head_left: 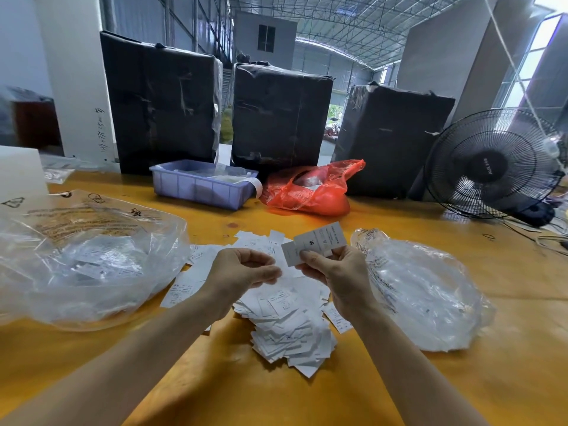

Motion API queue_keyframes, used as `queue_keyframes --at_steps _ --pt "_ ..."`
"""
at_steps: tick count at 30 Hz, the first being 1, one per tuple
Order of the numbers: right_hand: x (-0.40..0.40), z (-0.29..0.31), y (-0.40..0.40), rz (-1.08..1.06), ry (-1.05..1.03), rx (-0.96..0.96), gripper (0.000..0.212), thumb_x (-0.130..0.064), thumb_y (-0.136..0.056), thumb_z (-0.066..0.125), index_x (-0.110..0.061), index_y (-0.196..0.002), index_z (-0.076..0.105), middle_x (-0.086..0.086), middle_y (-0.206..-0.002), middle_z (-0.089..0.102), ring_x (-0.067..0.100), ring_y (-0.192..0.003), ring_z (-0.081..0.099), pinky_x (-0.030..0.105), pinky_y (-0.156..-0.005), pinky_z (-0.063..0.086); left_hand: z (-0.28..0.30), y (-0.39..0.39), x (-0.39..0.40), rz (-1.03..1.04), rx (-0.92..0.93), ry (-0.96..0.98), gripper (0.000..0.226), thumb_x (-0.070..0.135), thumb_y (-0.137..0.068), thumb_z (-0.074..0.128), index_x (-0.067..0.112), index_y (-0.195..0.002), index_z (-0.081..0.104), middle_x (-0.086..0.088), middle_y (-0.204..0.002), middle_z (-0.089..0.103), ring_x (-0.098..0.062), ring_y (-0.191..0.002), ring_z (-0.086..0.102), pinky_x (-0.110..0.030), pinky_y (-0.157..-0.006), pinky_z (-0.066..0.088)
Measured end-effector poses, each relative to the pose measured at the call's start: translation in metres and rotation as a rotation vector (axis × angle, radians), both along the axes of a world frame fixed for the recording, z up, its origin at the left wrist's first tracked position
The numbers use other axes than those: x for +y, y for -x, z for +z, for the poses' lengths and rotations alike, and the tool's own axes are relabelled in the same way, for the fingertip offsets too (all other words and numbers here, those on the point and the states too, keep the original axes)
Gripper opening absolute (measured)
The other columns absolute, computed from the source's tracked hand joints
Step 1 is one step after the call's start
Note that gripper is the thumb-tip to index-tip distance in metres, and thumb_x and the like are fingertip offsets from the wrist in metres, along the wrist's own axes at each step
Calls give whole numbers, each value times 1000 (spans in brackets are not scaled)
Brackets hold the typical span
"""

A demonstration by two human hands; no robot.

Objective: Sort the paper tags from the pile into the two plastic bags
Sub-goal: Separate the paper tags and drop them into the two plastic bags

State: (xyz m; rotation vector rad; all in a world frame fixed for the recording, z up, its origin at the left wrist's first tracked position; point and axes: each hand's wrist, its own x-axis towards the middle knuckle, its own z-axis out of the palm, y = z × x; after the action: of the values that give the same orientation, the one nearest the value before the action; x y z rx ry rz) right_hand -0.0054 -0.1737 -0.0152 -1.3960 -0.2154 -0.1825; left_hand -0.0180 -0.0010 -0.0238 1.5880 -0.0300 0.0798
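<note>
A warehouse: steel truss roof [338,23] at 12 o'clock, black-wrapped bales [159,103] behind the bench [430,229], fan [491,164] at 2 o'clock.

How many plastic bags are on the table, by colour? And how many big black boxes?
Clear plastic bags: 2, the left clear bag and the right clear bag
Red plastic bag: 1
Big black wrapped boxes: 3
Total: 6

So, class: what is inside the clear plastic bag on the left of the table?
Through the left clear bag you can see white paper tags lying loosely inside. The crinkled, printed plastic blurs them, so their print and number cannot be told, nor anything lying beneath them.
</note>
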Motion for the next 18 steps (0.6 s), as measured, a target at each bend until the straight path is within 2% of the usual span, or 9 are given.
queue_keyframes --at_steps 7,11,15,18 --pt "1 -4 0 -8 30 0 13 4 -77 71 -6 -84 65 6 -72 72 22 -65 71 28 -62 59 -1 0 0 16 -9 -30 18 6 -68 81 6 -82 69 -5 -68 73 -13 -63 70 -28 -72 51" --pt "-6 -5 -3 -61 19 99 23 3 -79 70 1 -99 58 18 -82 70 27 -64 71 28 -57 57 0 -1 4 62 18 -48 16 5 -69 81 5 -81 69 -6 -69 73 -13 -61 70 -23 -65 50" --pt "-19 -10 -5 -20 134 283 27 9 -79 67 5 -102 54 20 -76 68 32 -62 70 30 -52 58 1 -2 8 75 35 -33 15 3 -71 79 5 -81 69 -9 -71 72 -13 -59 69 -16 -54 50" --pt "-30 -1 -6 -83 139 219 26 9 -80 67 1 -98 51 20 -81 67 30 -62 71 29 -50 57 2 -2 9 72 35 -11 15 1 -70 78 3 -82 69 -10 -71 73 -13 -57 69 -13 -49 49"
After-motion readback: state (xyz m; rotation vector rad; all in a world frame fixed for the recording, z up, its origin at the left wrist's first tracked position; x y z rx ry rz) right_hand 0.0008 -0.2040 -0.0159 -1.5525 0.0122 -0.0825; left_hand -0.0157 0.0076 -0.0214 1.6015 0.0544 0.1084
